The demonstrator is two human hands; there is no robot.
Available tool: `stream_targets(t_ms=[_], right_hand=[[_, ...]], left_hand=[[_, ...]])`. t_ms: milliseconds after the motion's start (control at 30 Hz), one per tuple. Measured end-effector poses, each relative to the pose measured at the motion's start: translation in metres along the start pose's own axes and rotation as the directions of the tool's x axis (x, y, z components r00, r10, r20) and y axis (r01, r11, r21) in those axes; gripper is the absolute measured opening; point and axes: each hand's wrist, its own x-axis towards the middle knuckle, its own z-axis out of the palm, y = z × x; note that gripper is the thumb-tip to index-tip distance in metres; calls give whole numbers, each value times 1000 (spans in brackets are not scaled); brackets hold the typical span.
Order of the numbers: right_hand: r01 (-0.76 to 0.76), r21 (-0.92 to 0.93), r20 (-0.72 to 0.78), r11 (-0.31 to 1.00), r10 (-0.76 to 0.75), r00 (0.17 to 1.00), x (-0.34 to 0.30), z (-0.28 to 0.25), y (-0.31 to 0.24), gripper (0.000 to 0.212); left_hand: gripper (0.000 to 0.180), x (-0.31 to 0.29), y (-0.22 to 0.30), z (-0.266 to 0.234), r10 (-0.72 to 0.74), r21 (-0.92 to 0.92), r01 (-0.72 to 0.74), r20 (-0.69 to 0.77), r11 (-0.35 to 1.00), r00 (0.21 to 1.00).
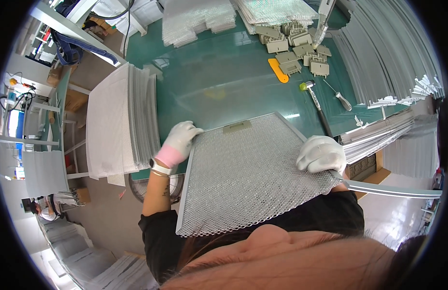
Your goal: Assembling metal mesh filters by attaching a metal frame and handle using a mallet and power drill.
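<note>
A rectangular silver mesh filter panel (248, 169) is tilted toward me over the table's near edge. Metal strips frame its left, far and part of its right side, while its near edge shows bare mesh. A beige plate (237, 127) sits at the far edge. My left hand (181, 137), in a white glove with a pink cuff, grips the far left corner. At the right edge, my gloved right hand (321, 154) is closed with curled fingers around the panel and the frame strip. That long metal strip (393, 189) sticks out to the right from beneath this hand.
Mesh sheets (120, 121) stand stacked at left on the green table (200, 77); more stacks lie at the back. Beige plastic parts (287, 58), a yellow tool (278, 70), a hammer (317, 104) and a screwdriver (339, 96) lie right. Metal strips (393, 53) are piled beyond them.
</note>
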Motion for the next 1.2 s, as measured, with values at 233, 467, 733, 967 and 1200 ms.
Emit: stream_targets(t_ms=[233,467,733,967,1200], right_hand=[[43,82,-40,996,-39,998,-10,8,14,39],[23,17,-206,1000,-19,978,1,17,10,30],[2,37,-311,999,10,950,28,4,33,32],[-338,98,-530,936,337,779,97,-3,48,14],[-269,144,-585,952,301,753,71,-5,72,16]], left_hand=[[42,62,36,-26,247,-485,-102,245,868,938],[57,143,42,34,424,-591,-131,391,796,817],[61,77,31,-62,665,-918,-364,-173,159,727],[19,14,65,-75,-325,-464,-611,-886,642,331],[17,22,65,-75,-283,-460,-563,-882,686,376]])
